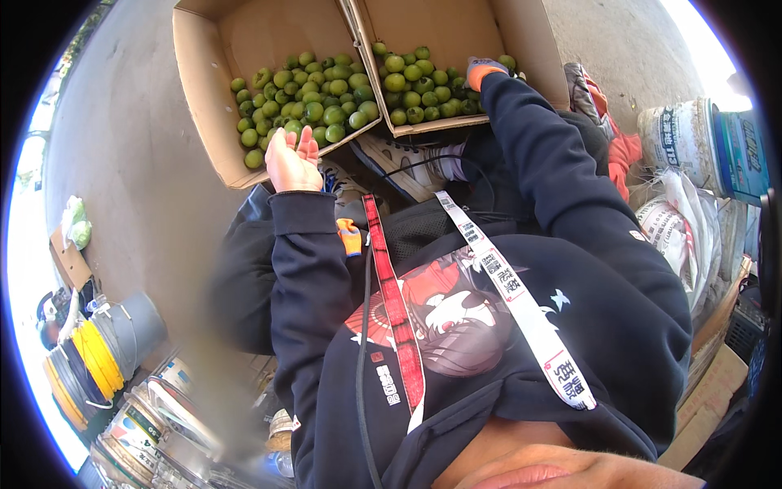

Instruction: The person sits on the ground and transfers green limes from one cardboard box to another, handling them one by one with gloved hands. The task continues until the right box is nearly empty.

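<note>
Two open cardboard boxes stand side by side before me, both holding many round green fruits. My bare left hand (294, 160) is over the near rim of the left box (204, 122), palm turned up and fingers loosely spread, with nothing in it. Green fruits (314, 111) lie just beyond its fingertips. My right hand (484, 69), in a grey and orange work glove, reaches into the right box (525, 36) at the right side of its green fruits (421, 85). Its fingers are mostly hidden, so its grip does not show.
Below the boxes are my shoes (403, 165). White and teal buckets (681, 143) and a plastic sack (684, 226) stand at right. At left are a grey bucket (137, 330), yellow cable coils (98, 357) and a cardboard piece (68, 260). An orange glove (350, 237) lies by my lap.
</note>
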Tool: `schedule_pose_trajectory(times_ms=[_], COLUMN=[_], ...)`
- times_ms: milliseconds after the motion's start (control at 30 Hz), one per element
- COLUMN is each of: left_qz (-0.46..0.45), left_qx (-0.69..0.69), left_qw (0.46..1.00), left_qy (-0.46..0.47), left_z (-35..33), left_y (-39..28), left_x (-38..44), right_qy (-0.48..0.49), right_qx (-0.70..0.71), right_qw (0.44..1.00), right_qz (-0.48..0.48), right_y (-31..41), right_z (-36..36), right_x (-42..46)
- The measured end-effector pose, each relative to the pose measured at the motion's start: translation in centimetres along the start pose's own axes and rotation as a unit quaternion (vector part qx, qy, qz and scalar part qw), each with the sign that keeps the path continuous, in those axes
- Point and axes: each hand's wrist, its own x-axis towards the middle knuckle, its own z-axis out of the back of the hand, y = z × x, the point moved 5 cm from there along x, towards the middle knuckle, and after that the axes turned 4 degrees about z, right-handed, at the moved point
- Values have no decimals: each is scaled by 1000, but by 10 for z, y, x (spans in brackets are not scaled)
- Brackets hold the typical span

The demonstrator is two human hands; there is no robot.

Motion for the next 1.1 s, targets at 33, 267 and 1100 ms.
schedule_pose_trajectory(times_ms=[33, 267, 1100], left_qz=[2, 16, 24], left_qx=[1, 9, 29], left_qw=[1000, 1000, 998], left_qy=[4, 24, 46], left_z=[1, 1, -3], left_y=[0, 8, 15], left_x=[1, 5, -1], right_qy=[-25, -86, 15], right_qx=[23, 6, -25], right_qw=[999, 996, 998], right_qz=[-15, 12, 48], right_y=[0, -2, -10], right_z=[6, -6, -28], right_x=[-2, 12, 23])
